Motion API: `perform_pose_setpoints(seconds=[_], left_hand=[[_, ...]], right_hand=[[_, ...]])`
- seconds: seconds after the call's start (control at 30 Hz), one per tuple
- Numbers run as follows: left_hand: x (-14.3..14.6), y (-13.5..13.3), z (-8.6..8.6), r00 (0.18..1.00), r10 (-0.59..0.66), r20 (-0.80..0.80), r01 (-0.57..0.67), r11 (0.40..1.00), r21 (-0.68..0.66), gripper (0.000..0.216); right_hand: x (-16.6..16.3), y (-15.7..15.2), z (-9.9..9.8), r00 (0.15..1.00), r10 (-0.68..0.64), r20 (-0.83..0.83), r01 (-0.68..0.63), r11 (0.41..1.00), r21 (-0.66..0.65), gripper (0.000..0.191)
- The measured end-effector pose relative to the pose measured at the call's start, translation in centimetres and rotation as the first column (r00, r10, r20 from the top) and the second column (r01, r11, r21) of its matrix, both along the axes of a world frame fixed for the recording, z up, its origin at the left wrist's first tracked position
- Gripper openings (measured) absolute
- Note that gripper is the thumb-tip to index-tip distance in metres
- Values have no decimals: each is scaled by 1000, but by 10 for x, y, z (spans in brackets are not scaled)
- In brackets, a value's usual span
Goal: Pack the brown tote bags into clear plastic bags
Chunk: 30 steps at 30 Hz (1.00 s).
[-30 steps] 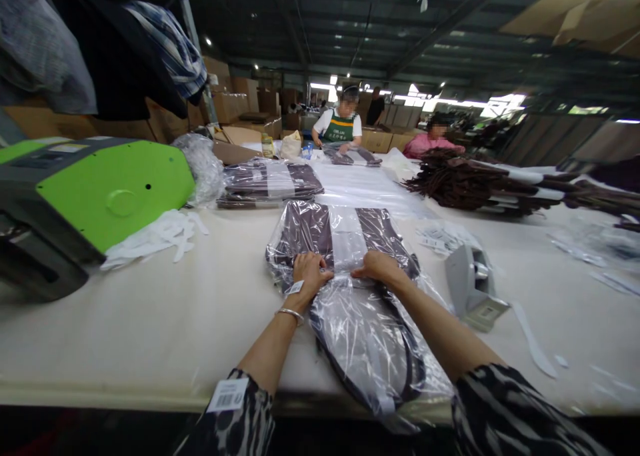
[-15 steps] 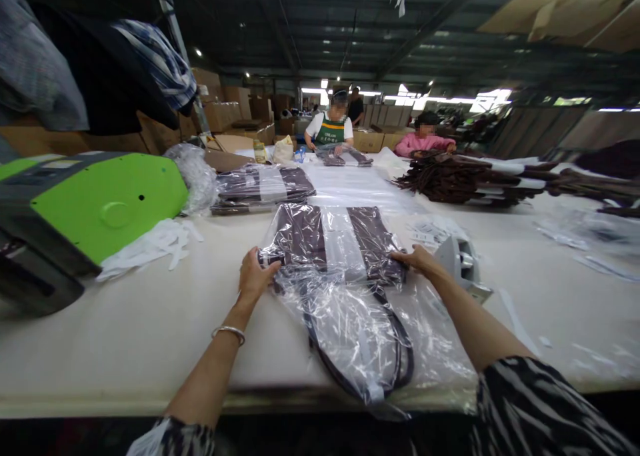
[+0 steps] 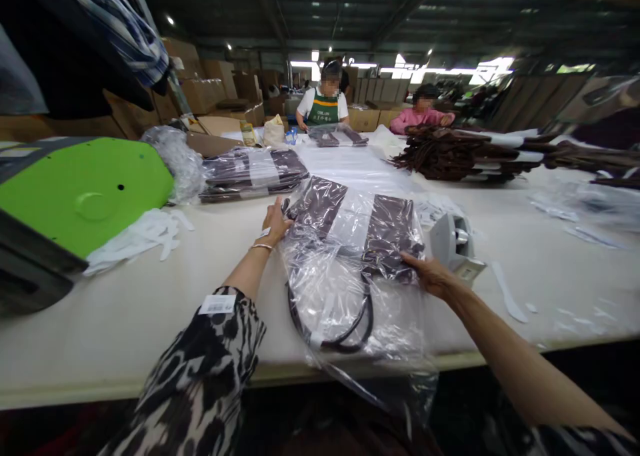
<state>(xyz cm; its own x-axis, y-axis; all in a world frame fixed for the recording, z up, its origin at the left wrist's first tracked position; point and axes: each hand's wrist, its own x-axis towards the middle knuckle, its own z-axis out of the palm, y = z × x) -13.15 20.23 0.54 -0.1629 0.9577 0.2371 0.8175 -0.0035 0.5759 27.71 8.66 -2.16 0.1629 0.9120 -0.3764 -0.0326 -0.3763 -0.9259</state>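
A brown-and-white tote bag in a clear plastic bag point(image 3: 350, 243) lies tilted on the cream table point(image 3: 150, 296). Its dark handles curl inside the plastic near the table's front edge. My left hand point(image 3: 277, 223) is closed on the bagged tote's far left edge. At the right side, near the tote's lower corner, my right hand point(image 3: 430, 274) grips the plastic, fingers pinching it. A silver bangle and a barcode sticker sit on my left arm.
A green machine point(image 3: 85, 196) stands at the left beside white paper strips point(image 3: 135, 236). A stack of bagged totes point(image 3: 253, 173) lies behind, a grey tape dispenser point(image 3: 455, 243) at the right, brown bags point(image 3: 465, 159) beyond. Two people sit at the far end.
My hands moved from the bag's middle apart to its two sides. The bagged tote has been turned and shifted away, its left side farther up the table.
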Motion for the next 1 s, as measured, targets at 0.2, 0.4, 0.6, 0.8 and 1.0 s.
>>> perform_pose_setpoints(seconds=[0.2, 0.4, 0.6, 0.8, 1.0], left_hand=[[67, -82, 7, 915, -360, -183, 378, 922, 79, 55], [145, -215, -20, 606, -739, -296, 739, 660, -135, 84], [157, -233, -31, 614, -670, -418, 694, 710, -118, 82], [167, -231, -34, 587, -639, -497, 694, 713, -97, 64], [141, -222, -40, 600, -519, -609, 634, 772, -34, 37]], right_hand=[[-14, -94, -1, 919, -32, -392, -71, 967, -246, 39], [-47, -143, -10, 927, 83, -365, -187, 947, -260, 36], [-55, -152, -14, 933, 113, -343, -198, 954, -224, 38], [-52, -162, -21, 953, 69, -295, -132, 971, -200, 43], [-54, -167, -41, 970, 69, -232, -118, 971, -206, 46]])
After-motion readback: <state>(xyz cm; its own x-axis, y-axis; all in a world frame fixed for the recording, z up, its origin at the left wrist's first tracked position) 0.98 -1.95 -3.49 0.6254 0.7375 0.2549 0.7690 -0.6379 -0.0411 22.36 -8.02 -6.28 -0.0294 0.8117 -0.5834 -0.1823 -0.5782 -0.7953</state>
